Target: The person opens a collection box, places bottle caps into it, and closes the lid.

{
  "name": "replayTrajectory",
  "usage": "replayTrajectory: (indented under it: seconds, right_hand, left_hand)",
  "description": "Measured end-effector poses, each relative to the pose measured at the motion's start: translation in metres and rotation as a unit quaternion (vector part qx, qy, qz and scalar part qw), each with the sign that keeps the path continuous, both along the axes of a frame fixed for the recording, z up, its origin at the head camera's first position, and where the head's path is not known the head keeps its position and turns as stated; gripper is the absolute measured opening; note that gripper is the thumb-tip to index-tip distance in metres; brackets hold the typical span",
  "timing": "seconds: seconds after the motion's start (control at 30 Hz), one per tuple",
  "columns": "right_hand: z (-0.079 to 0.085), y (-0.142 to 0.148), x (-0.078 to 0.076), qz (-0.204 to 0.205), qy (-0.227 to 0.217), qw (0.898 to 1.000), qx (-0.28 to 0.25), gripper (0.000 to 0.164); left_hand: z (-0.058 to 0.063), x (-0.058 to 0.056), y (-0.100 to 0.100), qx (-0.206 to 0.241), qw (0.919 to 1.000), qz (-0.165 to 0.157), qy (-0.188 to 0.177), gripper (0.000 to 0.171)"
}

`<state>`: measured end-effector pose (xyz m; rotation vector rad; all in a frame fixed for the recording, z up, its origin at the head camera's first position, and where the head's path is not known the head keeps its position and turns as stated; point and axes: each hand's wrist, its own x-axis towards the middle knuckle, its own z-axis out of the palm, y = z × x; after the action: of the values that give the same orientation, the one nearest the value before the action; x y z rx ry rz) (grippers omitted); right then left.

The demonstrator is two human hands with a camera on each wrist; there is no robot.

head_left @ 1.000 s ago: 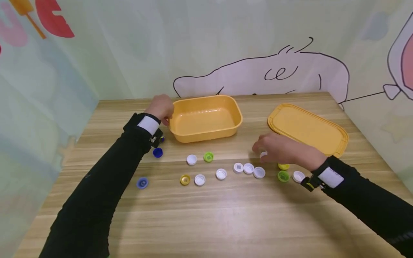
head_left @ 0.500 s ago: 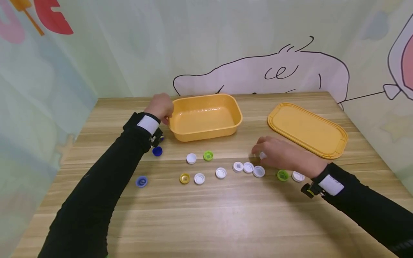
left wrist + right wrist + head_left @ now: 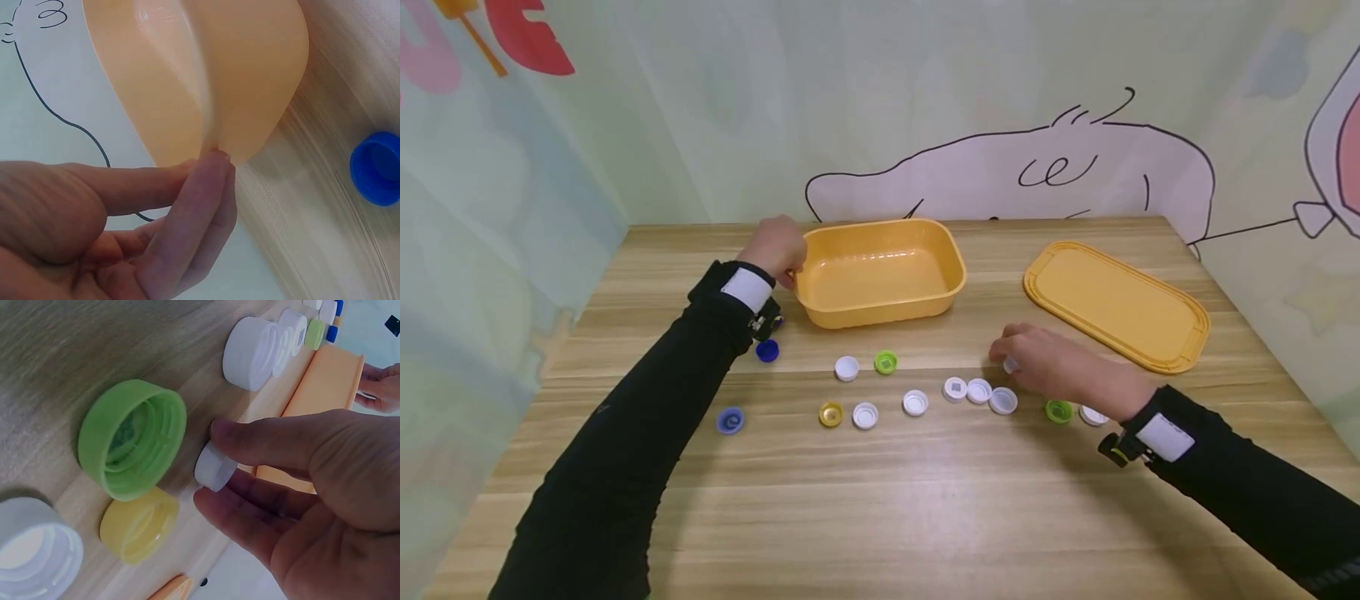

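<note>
My left hand (image 3: 784,260) grips the left end of an orange plastic tub (image 3: 880,313); in the left wrist view the thumb and fingers (image 3: 209,178) pinch the rim of the tub (image 3: 250,75). My right hand (image 3: 1009,358) sits low over the table right of centre and pinches a small white cap (image 3: 1012,365) between thumb and fingers. The right wrist view shows that white cap (image 3: 215,470) held just above the wood, beside a green cap (image 3: 131,447) and a yellow cap (image 3: 139,524).
An orange lid (image 3: 1116,304) lies flat at the back right. Several white caps, a green cap (image 3: 886,362), another green cap (image 3: 1058,411), a yellow cap (image 3: 831,414) and two blue caps (image 3: 767,351) (image 3: 730,420) lie in a loose row across the table.
My right hand has sunk a little and drawn back over the caps, hiding the yellow cap beside it. The left hand stays on the tub's rim.
</note>
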<state>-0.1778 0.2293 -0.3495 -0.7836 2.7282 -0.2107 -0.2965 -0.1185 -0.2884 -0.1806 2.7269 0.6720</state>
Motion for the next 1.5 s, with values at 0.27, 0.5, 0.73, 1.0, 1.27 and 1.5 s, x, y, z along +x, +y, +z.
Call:
replayTrajectory:
  seconds: [0.27, 0.5, 0.73, 1.0, 1.27, 1.5]
  right_hand:
    - [0.009, 0.001, -0.005, 0.034, 0.013, 0.999, -0.005, 0.031]
    - [0.045, -0.004, -0.011, 0.031, 0.013, 0.999, -0.043, 0.027]
    - [0.080, -0.007, -0.018, 0.045, 0.069, 0.993, -0.087, 0.018]
    - [0.109, -0.019, -0.034, 0.039, 0.173, 0.977, -0.115, 0.016]
    - [0.115, -0.037, -0.057, 0.010, 0.210, 0.966, -0.152, 0.014]
    - [0.106, -0.046, -0.083, -0.013, 0.180, 0.969, -0.171, 0.028]
  left_hand:
    - [-0.001, 0.001, -0.001, -0.005, 0.9996, -0.023, 0.013, 0.015]
    - [-0.002, 0.002, 0.000, -0.015, 0.9993, -0.030, 0.017, 0.013]
    - [-0.005, 0.001, 0.001, -0.014, 0.9987, -0.041, 0.026, 0.008]
    - [-0.005, 0.004, 0.000, 0.009, 0.9994, -0.025, 0.020, 0.008]
    - [-0.004, 0.008, -0.002, 0.024, 0.9997, -0.003, 0.006, 0.014]
    - [-0.003, 0.012, 0.000, 0.019, 0.9996, -0.009, 0.017, 0.014]
